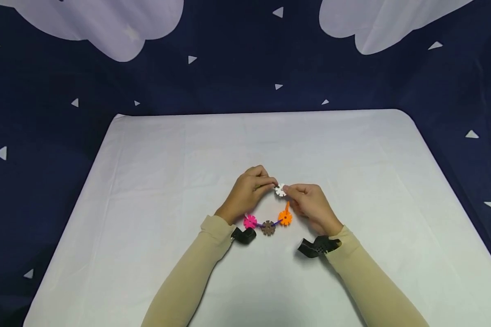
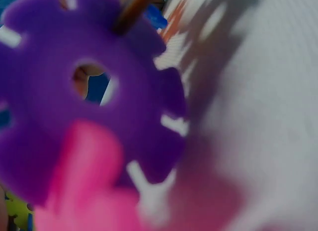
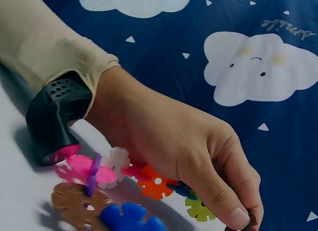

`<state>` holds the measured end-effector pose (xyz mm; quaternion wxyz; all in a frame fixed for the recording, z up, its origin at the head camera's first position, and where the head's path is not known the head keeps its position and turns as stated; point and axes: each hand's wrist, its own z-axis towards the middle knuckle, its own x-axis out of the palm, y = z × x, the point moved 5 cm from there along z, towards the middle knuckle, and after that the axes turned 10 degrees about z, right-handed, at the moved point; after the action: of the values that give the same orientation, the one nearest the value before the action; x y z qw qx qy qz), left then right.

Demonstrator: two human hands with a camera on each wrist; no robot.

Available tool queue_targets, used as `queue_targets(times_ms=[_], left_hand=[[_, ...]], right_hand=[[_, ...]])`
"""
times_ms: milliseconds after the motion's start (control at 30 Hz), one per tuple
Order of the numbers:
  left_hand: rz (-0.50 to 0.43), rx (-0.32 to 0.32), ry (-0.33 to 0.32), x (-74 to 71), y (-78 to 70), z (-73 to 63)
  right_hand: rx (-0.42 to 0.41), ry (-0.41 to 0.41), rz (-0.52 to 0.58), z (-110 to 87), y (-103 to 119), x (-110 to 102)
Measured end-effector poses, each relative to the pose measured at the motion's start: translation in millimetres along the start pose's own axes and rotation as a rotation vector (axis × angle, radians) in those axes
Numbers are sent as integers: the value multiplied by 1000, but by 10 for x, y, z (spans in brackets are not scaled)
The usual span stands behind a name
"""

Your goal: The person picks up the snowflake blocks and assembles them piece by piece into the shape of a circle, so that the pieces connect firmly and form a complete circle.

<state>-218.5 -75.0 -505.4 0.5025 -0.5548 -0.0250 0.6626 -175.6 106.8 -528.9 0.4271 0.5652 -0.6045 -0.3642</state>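
Note:
Over the middle of the white table my left hand (image 1: 247, 190) and right hand (image 1: 313, 204) meet at a ring of notched plastic discs. My right thumb and fingers pinch a white disc (image 1: 280, 190). In the right wrist view, my left hand (image 3: 174, 136) pinches a dark brown disc (image 3: 252, 221), mostly hidden by the fingers. A pink disc (image 1: 250, 221), a brown disc (image 1: 268, 228) and an orange disc (image 1: 285, 218) form the ring's near side, joined by discs seen edge-on. A purple disc (image 2: 139, 107) fills much of the left wrist view, with a blurred pink disc (image 2: 94, 176) before it.
The white tablecloth (image 1: 167, 159) spreads around the hands. Behind the table hangs a dark blue cloth (image 1: 229, 86) with clouds and triangles. Black wrist cameras sit at the left cuff (image 1: 218, 231) and right cuff (image 1: 345, 243), close beside the discs.

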Motion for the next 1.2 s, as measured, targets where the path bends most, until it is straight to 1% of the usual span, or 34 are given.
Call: queue_targets(times_ms=[100,200,267,333,400,433,500,600,667,833,967,1100,1200], left_hand=[[-4,17,-5,1,-12,-1],[-24,-9,16,3,6,-7],[-32,-45,44,13,25,-20],[-30,-84,77,14,68,-50],[-13,-113,102,17,101,-70],[-3,-121,111,21,114,-75],[10,-137,122,23,134,-77],[29,-150,136,21,150,-70],[42,-150,153,18,151,-64],[84,-118,209,29,103,-43],[108,-104,235,46,59,-32],[114,-113,243,61,15,1],[113,-127,275,92,-20,27]], right_hand=[[0,10,16,3,-3,-6],[-1,31,-15,18,-9,-25],[-37,30,-119,3,6,-76],[-138,17,-291,-30,39,-128],[-244,-19,-454,-115,71,-191],[-291,-36,-523,-168,81,-218],[-358,-26,-616,-260,69,-233],[-394,45,-657,-331,8,-167],[-428,71,-667,-332,-19,-107],[-543,47,-656,-353,4,-33],[-611,39,-675,-387,13,-10],[-660,12,-695,-417,19,-17],[-689,-5,-706,-436,7,-29]])
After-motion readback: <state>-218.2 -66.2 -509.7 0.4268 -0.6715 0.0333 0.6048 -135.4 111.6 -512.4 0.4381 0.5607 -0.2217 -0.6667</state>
